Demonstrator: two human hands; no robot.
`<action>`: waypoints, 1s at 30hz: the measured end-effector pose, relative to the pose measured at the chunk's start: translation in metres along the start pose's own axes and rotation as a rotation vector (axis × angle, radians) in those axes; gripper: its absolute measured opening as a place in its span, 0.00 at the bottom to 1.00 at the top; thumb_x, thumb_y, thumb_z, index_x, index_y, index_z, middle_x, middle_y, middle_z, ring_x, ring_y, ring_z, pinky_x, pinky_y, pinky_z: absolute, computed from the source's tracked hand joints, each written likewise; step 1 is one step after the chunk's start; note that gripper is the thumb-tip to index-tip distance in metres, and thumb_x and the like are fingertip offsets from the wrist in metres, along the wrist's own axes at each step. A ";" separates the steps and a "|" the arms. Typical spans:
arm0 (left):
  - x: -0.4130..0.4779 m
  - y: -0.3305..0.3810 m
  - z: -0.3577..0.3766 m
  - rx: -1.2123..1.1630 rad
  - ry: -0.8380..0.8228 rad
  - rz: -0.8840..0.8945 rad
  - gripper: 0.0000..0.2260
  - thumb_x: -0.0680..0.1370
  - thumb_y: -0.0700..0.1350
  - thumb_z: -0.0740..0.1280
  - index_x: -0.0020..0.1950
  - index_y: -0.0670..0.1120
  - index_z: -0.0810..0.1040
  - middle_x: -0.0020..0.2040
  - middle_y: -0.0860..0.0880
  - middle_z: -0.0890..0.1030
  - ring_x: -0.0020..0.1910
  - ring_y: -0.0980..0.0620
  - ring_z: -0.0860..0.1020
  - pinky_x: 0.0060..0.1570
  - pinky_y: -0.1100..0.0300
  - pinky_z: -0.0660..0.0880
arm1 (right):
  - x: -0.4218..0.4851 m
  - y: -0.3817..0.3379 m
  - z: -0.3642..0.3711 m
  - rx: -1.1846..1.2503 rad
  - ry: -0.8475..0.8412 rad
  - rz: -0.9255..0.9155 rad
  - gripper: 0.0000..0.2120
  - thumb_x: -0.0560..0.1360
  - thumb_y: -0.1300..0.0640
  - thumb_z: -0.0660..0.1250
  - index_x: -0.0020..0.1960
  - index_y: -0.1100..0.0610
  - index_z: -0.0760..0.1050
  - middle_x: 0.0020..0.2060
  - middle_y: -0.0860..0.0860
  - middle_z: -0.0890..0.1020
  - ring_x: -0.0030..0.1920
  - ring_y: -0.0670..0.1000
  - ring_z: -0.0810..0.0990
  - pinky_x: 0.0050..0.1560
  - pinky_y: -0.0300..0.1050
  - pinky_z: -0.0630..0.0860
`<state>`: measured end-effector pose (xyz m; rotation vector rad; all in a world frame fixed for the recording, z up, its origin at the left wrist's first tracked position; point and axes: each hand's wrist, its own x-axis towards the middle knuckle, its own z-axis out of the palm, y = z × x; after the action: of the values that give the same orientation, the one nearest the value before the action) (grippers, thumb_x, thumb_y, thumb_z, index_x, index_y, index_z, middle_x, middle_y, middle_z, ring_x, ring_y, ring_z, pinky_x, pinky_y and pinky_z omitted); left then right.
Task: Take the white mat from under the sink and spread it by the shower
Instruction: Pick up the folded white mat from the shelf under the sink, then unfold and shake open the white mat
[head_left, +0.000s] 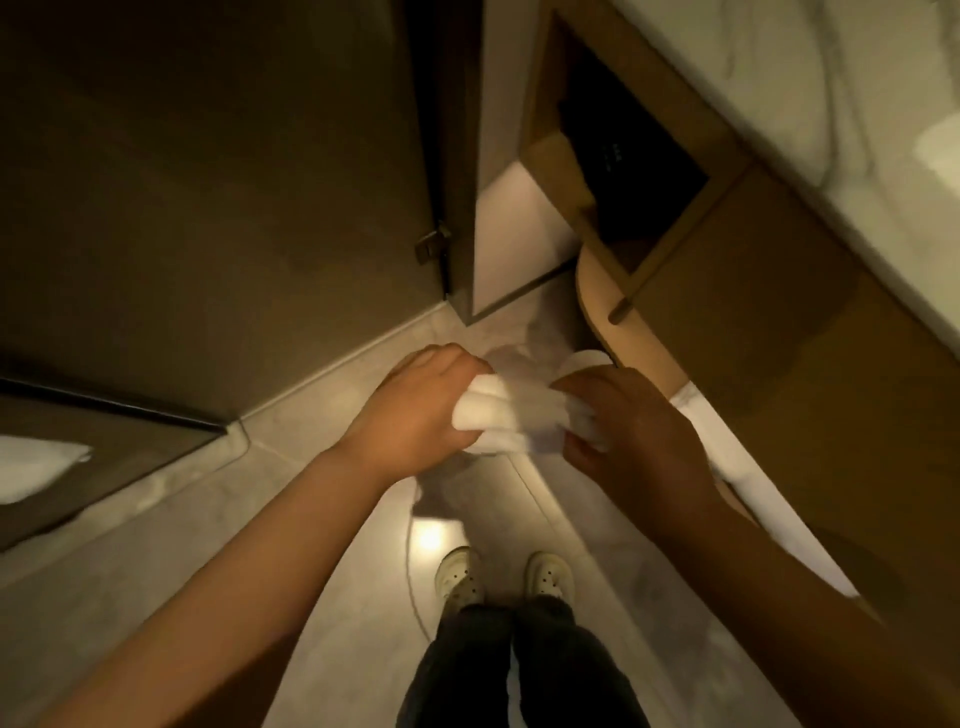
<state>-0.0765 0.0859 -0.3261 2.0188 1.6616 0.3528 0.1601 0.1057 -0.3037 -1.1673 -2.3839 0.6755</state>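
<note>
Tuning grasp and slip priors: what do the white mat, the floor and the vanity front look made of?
White mat: soft terry-like cloth, bunched in folds between left hand and right hand. Floor: pale polished tile or stone, showing a lamp glare. Vanity front: matte tan wood or laminate; grain not discernible.

One white, soft, thick terry-cloth mat (519, 415) is observed, bunched into rolled folds rather than laid flat. It is held off the pale tiled floor, stretched between the left hand (415, 410) and the right hand (628, 436), each closed around one end. The middle section is motion-blurred; its exact fold pattern cannot be determined. It sits mid-scene, just near of the wooden under-sink cabinet (779, 322) at right.
</note>
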 end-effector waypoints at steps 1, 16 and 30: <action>-0.010 0.011 -0.023 -0.004 0.023 -0.017 0.21 0.68 0.51 0.72 0.60 0.52 0.75 0.56 0.52 0.77 0.55 0.51 0.72 0.49 0.64 0.61 | -0.003 -0.027 -0.020 -0.074 -0.005 -0.029 0.24 0.64 0.59 0.76 0.58 0.53 0.73 0.50 0.52 0.80 0.50 0.48 0.76 0.48 0.36 0.68; -0.227 0.220 -0.151 -0.039 0.461 -0.071 0.20 0.69 0.46 0.73 0.58 0.54 0.72 0.53 0.58 0.75 0.52 0.56 0.72 0.45 0.60 0.69 | -0.147 -0.214 -0.195 0.044 0.174 -0.049 0.18 0.69 0.57 0.71 0.53 0.45 0.69 0.45 0.45 0.75 0.43 0.43 0.73 0.38 0.35 0.70; -0.451 0.367 -0.110 -0.075 0.646 -0.082 0.16 0.69 0.49 0.74 0.50 0.60 0.70 0.48 0.61 0.75 0.48 0.60 0.74 0.45 0.57 0.77 | -0.358 -0.307 -0.243 0.070 0.190 -0.189 0.15 0.71 0.54 0.70 0.55 0.46 0.71 0.50 0.44 0.78 0.47 0.45 0.76 0.40 0.29 0.68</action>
<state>0.0766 -0.3764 0.0104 1.8808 2.0454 1.1105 0.3079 -0.2887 0.0197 -0.9192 -2.2557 0.5551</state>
